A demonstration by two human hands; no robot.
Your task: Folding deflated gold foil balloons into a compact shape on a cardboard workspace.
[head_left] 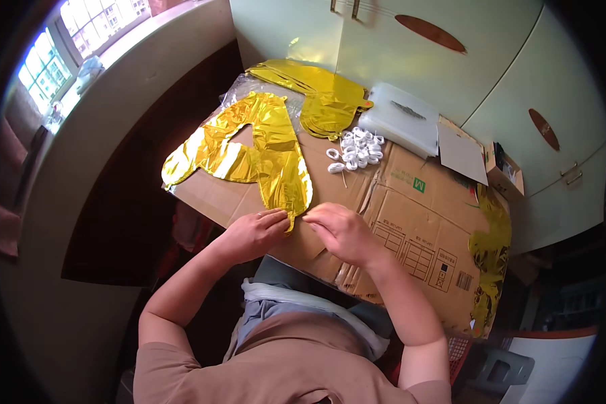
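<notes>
Glossy crinkled metallic foil shape (279, 145), matt cardboard (320, 259), smooth plastic box (390, 120), matt cloth shirt (269, 363)

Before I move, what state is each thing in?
Near foil: flat, wrinkled
Far foil: flat, overlapping
Right-edge foil: rumpled
White coils: wound, heaped
Plastic box: looks closed
Small box: open
Cardboard: creased
Cabinet doors: closed
Left hand: laid on near foil
Right hand: curled, contents unclear
</notes>
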